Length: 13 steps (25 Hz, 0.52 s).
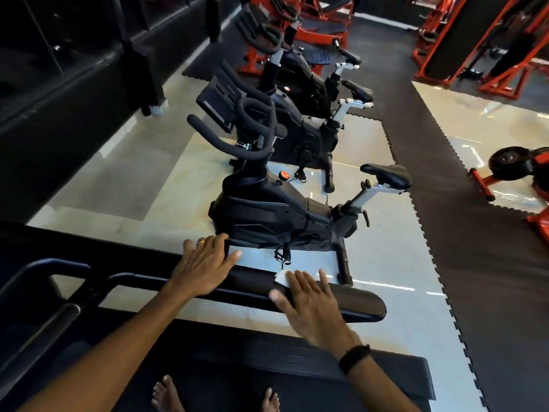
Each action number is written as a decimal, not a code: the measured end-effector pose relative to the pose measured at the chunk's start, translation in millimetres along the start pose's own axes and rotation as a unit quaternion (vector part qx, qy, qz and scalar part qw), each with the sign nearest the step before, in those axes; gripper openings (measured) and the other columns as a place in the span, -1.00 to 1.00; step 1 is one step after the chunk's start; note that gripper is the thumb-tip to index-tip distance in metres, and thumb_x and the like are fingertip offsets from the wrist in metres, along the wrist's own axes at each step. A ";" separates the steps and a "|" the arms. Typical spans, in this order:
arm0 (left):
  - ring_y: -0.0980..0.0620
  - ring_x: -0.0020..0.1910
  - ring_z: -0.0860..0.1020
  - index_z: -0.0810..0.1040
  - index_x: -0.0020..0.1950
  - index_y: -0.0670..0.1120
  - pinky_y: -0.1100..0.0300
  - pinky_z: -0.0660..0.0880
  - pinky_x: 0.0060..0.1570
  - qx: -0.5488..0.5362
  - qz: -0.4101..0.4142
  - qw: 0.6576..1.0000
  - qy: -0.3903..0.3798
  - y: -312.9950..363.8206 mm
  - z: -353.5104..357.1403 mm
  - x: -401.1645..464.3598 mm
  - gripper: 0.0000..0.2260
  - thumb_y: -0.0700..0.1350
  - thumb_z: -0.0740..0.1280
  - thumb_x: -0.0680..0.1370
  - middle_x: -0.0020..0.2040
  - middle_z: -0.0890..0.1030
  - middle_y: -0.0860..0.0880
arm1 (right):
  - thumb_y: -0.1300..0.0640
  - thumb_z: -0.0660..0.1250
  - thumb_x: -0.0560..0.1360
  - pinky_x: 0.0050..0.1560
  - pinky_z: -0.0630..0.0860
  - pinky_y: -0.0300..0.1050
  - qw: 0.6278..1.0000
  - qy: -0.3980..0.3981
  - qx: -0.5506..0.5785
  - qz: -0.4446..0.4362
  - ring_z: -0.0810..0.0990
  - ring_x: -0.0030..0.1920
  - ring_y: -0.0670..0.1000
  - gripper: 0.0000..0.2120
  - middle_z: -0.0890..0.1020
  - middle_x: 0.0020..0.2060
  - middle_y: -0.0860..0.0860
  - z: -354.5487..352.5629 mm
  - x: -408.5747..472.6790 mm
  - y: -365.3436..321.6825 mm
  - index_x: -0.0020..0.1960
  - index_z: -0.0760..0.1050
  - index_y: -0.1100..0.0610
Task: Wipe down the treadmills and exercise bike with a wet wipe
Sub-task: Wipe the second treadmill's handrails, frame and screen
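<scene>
The person stood barefoot on the treadmill (267,361), both arms reaching forward over its padded handrail (341,304), a long dark bar that ran from near left to right and ended in a rounded tip.

Right hand (312,307): laid flat on the handrail, fingers straight and spread, pressing the wet wipe (282,279) against the bar. Only a white corner of the wipe showed, at the far side of the fingers; the rest lay hidden under the palm. A black wristband (355,358) circled this wrist.

Left hand (205,263): rested on the same handrail, to the left of the right hand and apart from it, fingers extended and relaxed, holding nothing. A gold ring (202,241) sat on one finger.

Two bare feet (166,394) showed at the near edge, on the dark belt.

Beyond the handrail, on the pale glossy floor (133,179), stood the exercise bike (276,215), black, with curved handlebars at the left, a saddle (386,173) at the right and an orange knob (284,175) on its frame. Further bikes (300,132) stood in a row behind it, receding into the room. A strip of dark interlocking mats (475,233) ran along the right, and red-framed machines (481,49) stood at the far right.
</scene>
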State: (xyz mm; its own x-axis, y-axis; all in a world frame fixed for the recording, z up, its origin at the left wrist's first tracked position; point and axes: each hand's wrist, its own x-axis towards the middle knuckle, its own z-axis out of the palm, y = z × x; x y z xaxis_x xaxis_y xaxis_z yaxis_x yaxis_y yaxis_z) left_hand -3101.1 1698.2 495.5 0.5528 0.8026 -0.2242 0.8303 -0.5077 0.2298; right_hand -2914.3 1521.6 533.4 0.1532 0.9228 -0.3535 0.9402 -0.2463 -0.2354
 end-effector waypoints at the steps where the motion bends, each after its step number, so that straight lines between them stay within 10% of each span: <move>1: -0.13 0.42 0.38 0.20 0.54 -0.07 -0.17 0.15 0.41 0.001 -0.007 1.000 0.021 19.2 6.3 -5.4 -0.14 0.40 -0.34 0.44 0.46 0.42 -0.11 | -0.51 -0.53 0.39 0.57 -0.17 0.23 0.999 -0.026 0.027 0.020 0.30 0.52 0.10 0.06 0.46 0.41 0.13 -5.6 15.2 13.9 0.45 0.31 0.10; 6: -0.05 0.44 0.36 0.20 0.56 -0.10 -0.18 0.04 0.49 -0.092 -0.051 0.988 0.112 81.3 21.4 -20.3 -0.23 0.35 -0.27 0.55 0.47 0.42 -0.08 | -0.41 -0.28 0.58 0.57 -0.02 0.00 0.950 -0.228 0.212 -0.001 0.11 0.59 0.01 -0.25 0.15 0.55 -0.09 -31.1 88.6 -0.2 0.64 0.04 -0.04; 13: 0.08 0.52 0.26 0.10 0.60 -0.07 0.00 -0.25 0.56 -0.249 -0.079 0.959 0.114 85.1 21.2 -24.7 -0.18 0.39 -0.28 0.50 0.53 0.34 -0.04 | -0.28 -0.23 0.67 0.57 -0.12 0.00 0.957 -0.161 0.227 -0.077 0.09 0.60 0.02 -0.39 0.24 0.58 0.01 -30.6 50.4 11.8 0.61 0.16 -0.06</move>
State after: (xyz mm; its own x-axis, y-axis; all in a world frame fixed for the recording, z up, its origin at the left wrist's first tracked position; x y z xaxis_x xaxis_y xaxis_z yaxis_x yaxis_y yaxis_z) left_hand -3042.6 1628.6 500.5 0.3463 0.9334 -0.0946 0.7346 -0.2071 0.6461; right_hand -2886.2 1574.3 540.5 -0.1474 0.8371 -0.5267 0.7040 -0.2853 -0.6504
